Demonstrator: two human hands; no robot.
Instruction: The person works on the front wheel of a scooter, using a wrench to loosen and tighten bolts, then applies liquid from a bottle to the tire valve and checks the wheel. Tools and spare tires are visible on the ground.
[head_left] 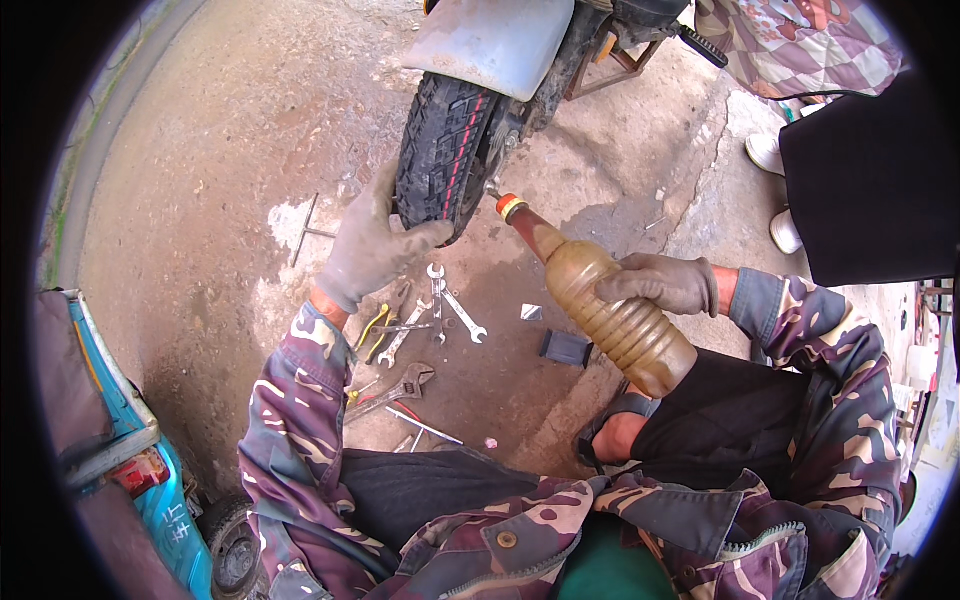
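My left hand (380, 250), in a grey glove, grips the front tyre (432, 150) of a motorbike at its lower left; the tyre has a red line along its tread. My gloved right hand (655, 285) is wrapped round a ribbed plastic bottle (625, 345) of cloudy brown liquid, held tilted with its red-and-yellow neck pointing up-left. The bottle's nozzle is at the right side of the wheel; whether it touches is unclear. A grey mudguard (485, 45) covers the tyre's top. Below the wheel lie several spanners (455, 310), pliers (375, 325) and an adjustable wrench (395, 395) on concrete.
A T-handle tool (307, 230) lies left of the wheel, a dark box (565, 348) below the bottle. A turquoise vehicle (125, 400) stands at lower left. A person in dark clothing and white shoes (860, 180) stands at right, near a checked cloth (810, 45).
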